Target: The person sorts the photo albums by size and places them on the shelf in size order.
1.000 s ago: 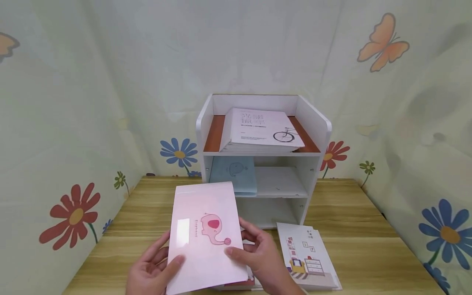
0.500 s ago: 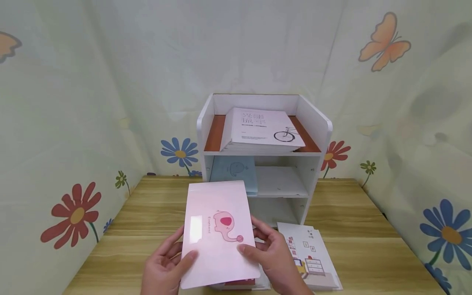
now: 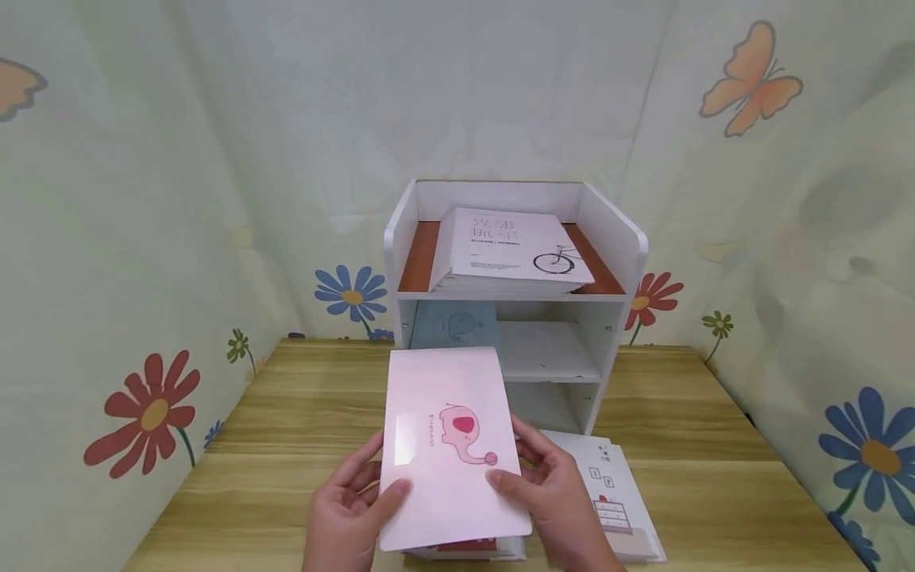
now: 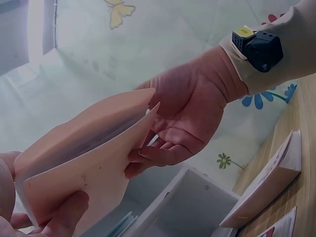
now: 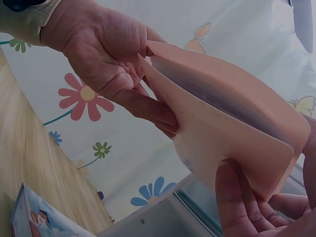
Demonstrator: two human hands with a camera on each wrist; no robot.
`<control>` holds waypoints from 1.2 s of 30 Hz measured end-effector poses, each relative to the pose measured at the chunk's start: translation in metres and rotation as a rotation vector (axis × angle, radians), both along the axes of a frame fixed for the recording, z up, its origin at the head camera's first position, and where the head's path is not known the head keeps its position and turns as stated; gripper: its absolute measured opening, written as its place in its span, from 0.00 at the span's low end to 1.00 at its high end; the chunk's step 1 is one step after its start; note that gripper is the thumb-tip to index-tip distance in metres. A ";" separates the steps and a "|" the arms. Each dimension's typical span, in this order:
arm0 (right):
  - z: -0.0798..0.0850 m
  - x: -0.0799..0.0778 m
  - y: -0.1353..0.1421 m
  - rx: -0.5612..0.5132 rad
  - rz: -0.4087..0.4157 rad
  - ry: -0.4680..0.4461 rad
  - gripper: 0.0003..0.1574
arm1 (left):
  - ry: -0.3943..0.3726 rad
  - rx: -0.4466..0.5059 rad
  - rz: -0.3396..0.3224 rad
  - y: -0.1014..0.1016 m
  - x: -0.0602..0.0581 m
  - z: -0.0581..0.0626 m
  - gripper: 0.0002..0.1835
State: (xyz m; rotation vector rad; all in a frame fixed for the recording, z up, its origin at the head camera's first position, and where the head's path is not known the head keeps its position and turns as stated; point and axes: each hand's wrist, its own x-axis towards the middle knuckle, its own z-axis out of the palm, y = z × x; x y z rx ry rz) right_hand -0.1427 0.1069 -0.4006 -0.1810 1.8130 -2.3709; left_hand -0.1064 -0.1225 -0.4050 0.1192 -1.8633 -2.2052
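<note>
A pale pink notebook (image 3: pixel 450 508) with an elephant drawing on its cover is held up in front of the shelf unit in the head view. My left hand (image 3: pixel 357 500) grips its left edge, thumb on the front and fingers behind. On the opposite edge, my right hand (image 3: pixel 554 492) pinches it the same way. From below, the left wrist view shows the notebook (image 4: pixel 94 148) with its covers slightly parted and pages between; the fingers of both hands press its underside. The right wrist view also shows the gap between the covers of the notebook (image 5: pixel 222 118).
A white shelf unit (image 3: pixel 620 349) stands at the back of the wooden table (image 3: pixel 700 477). Its top level bears a stack of books (image 3: pixel 522 246); a blue whale notebook (image 3: pixel 457 324) lies on the middle level. White illustrated books (image 3: pixel 618 508) lie at the table's front, one partly beneath the held notebook.
Both hands have carried the pink notebook to the right and slightly up, so it now covers more of the blue notebook and the table book. The grip stays the same.
</note>
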 end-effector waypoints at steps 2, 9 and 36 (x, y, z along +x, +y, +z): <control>0.000 0.000 0.003 -0.008 -0.016 0.001 0.49 | -0.026 -0.005 0.001 0.004 -0.002 0.001 0.35; -0.001 -0.001 0.013 0.016 -0.060 0.016 0.48 | -0.070 0.014 -0.043 0.014 -0.007 0.000 0.36; -0.001 -0.011 0.047 0.068 -0.147 0.013 0.45 | 0.000 0.112 -0.242 0.043 -0.038 -0.005 0.38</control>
